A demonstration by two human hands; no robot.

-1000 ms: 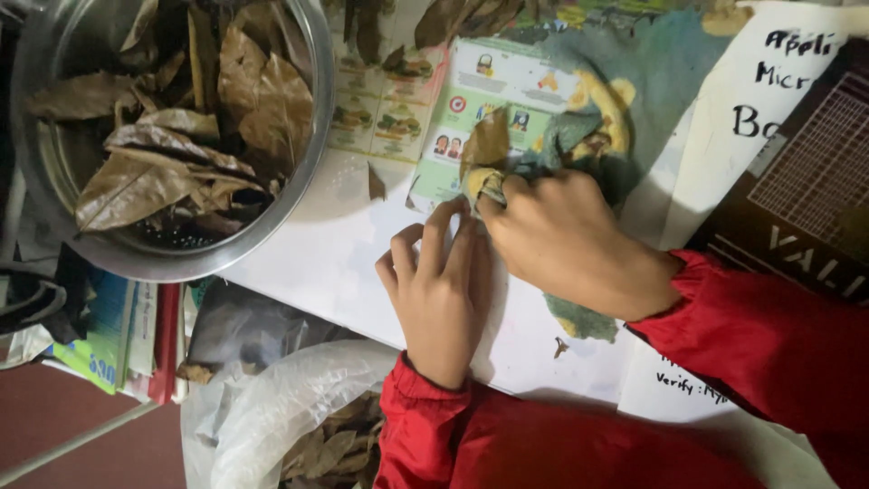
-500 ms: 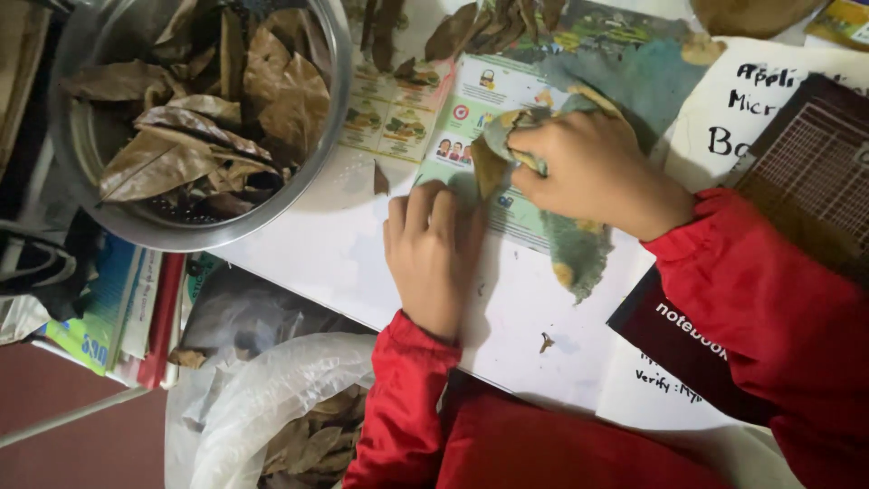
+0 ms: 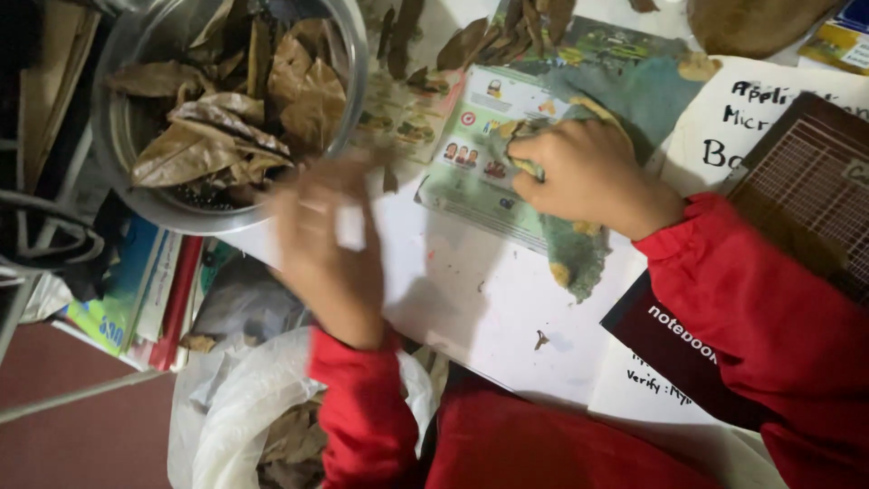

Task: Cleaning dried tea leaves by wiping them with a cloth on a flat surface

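The right hand (image 3: 588, 177), right of centre, is curled shut on a mottled green-yellow leaf (image 3: 570, 258) lying on the printed sheet on the bench (image 3: 471, 308) — seemingly mid-wipe or pressing. The left hand (image 3: 326, 244) is blurred at lower centre, just below the metal bowl (image 3: 348, 109), its grip impossible to tell. One bowl of many dry brown leaves (image 3: 226, 127), one green leaf, one plastic bag (image 3: 235, 417) — steadying the leaf looks the next need.
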